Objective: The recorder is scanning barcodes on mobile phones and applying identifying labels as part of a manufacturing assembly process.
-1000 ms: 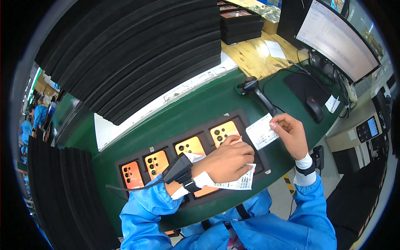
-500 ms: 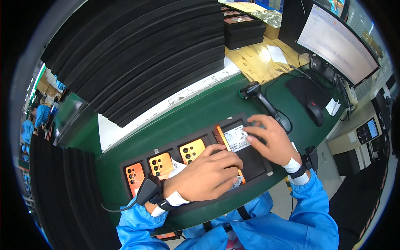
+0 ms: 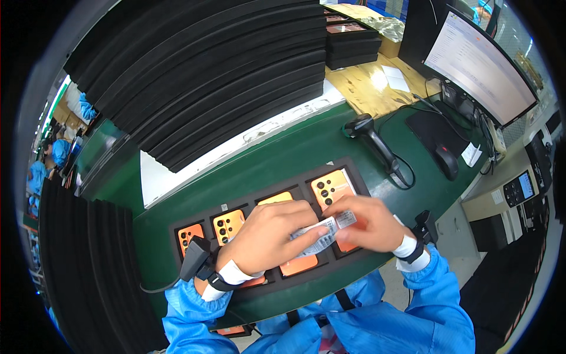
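Observation:
A strip of white printed labels (image 3: 318, 239) is pinched between the thumb and fingers of my left hand (image 3: 268, 233). At the strip's right end, my right hand (image 3: 374, 224) grips a small printed label (image 3: 346, 219) between thumb and fingers; I cannot tell whether it is fully off the strip. Both hands are over a black foam tray (image 3: 361, 182) of orange phones lying camera side up. The right-hand phone (image 3: 333, 186) is partly under my right fingers. My left hand covers much of the middle phone (image 3: 276, 199). Further left lie two more phones, one (image 3: 229, 223) beside the end one (image 3: 190, 234).
A barcode scanner (image 3: 372, 141) with its cable lies on the green table (image 3: 277, 153), near a mouse (image 3: 446, 160) and a monitor (image 3: 480, 68). Tall stacks of black foam trays (image 3: 206, 76) stand behind and at left. A printer (image 3: 507, 192) is at right.
The right-hand phone, earlier tilted with its white-labelled face showing, now lies camera side up. My hands have come together at the label strip, the right one moving left and down.

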Demonstrator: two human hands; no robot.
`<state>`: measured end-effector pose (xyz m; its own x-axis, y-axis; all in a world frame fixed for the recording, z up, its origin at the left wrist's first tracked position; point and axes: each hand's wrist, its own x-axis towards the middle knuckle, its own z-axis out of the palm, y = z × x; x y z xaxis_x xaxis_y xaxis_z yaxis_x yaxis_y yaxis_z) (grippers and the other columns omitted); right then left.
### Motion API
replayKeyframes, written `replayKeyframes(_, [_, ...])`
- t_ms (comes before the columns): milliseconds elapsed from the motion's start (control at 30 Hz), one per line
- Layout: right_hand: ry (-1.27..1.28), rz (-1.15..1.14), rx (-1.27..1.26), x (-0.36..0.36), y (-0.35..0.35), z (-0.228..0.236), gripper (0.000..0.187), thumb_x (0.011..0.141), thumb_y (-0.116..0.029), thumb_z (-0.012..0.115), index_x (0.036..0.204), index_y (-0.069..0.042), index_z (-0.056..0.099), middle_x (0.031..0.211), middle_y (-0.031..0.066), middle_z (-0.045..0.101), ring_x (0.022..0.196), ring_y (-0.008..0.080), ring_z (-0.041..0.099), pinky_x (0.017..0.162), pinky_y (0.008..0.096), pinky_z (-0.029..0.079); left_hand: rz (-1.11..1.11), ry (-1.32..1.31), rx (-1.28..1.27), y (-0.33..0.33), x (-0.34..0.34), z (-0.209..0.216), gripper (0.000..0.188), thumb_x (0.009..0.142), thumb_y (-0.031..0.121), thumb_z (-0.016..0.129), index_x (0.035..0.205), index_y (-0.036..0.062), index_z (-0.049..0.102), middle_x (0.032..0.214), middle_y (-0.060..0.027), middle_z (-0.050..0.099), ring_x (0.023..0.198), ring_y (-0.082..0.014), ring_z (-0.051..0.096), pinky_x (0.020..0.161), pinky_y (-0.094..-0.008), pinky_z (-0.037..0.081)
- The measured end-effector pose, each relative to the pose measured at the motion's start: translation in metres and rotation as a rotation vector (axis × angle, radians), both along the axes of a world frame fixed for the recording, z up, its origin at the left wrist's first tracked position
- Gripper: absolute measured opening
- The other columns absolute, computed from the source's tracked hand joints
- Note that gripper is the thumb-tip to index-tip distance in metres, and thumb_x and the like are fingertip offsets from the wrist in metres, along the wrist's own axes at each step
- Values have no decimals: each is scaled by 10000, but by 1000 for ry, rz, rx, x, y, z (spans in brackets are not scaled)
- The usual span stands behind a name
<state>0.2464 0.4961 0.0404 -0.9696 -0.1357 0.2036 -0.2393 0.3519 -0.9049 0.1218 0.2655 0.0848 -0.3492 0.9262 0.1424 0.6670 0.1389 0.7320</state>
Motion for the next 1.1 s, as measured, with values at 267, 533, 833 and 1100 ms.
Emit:
replayKeyframes(267, [-126, -162, 185, -3, -9, 2, 258, 939, -217, 813, 971, 15, 705, 772, 156, 670, 716, 284, 718, 614, 389, 533, 202, 18, -189, -30, -7, -4, 316, 994, 300, 732, 961, -13, 757, 774, -209, 714, 680, -377, 709, 606, -432, 517])
replayKeyframes(533, [70, -12, 301, -32, -33, 24, 179, 969, -211, 712, 995, -36, 737, 875, 143, 744, 820, 343, 720, 825, 429, 551, 110, -7, -293, -35, -3, -12, 292, 1036, 308, 635, 1143, 64, 754, 782, -200, 732, 705, -404, 708, 671, -503, 553])
replayKeyframes(833, [61, 104, 447, -41, -39, 19, 189, 977, -194, 651, 991, -31, 746, 912, 120, 758, 845, 330, 730, 789, 434, 565, 103, 36, -249, -37, -3, -21, 275, 1027, 289, 660, 1125, 57, 768, 714, -216, 703, 649, -379, 713, 606, -470, 540])
replayKeyframes(1100, [-23, 58, 491, -45, -38, 11, 209, 986, -213, 652, 1008, -31, 752, 896, 164, 754, 817, 356, 737, 758, 455, 570, 105, 168, -268, -33, 0, -32, 230, 1016, 271, 677, 1056, 63, 765, 730, -174, 721, 664, -361, 718, 597, -457, 537])
